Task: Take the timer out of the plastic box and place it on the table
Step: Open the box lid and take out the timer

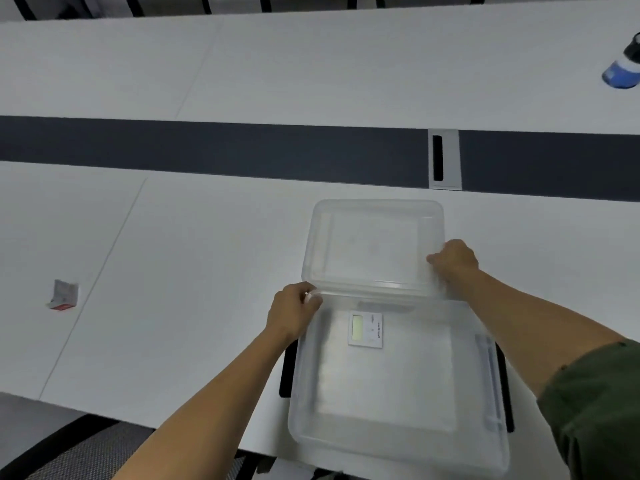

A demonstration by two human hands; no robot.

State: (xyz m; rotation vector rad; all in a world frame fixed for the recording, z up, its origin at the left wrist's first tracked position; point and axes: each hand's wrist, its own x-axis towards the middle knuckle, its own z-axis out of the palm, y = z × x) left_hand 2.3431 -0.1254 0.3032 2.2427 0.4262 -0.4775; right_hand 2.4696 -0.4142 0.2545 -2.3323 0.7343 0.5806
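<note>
A clear plastic box [398,441] stands at the near edge of the white table [207,254]. Inside it, near the far wall, lies a small white timer [365,329] with a greenish display. The clear lid [374,244] is off the box and held just beyond its far rim. My left hand [294,311] grips the lid's near left corner. My right hand [453,263] grips the lid's right edge. The timer lies uncovered between my forearms.
A small crumpled packet [63,295] with a red edge lies at the left. A dark strip [242,150] with a grey cable port [444,159] crosses the table. A blue and white object [623,69] sits far right. A chair [86,452] stands below the near edge.
</note>
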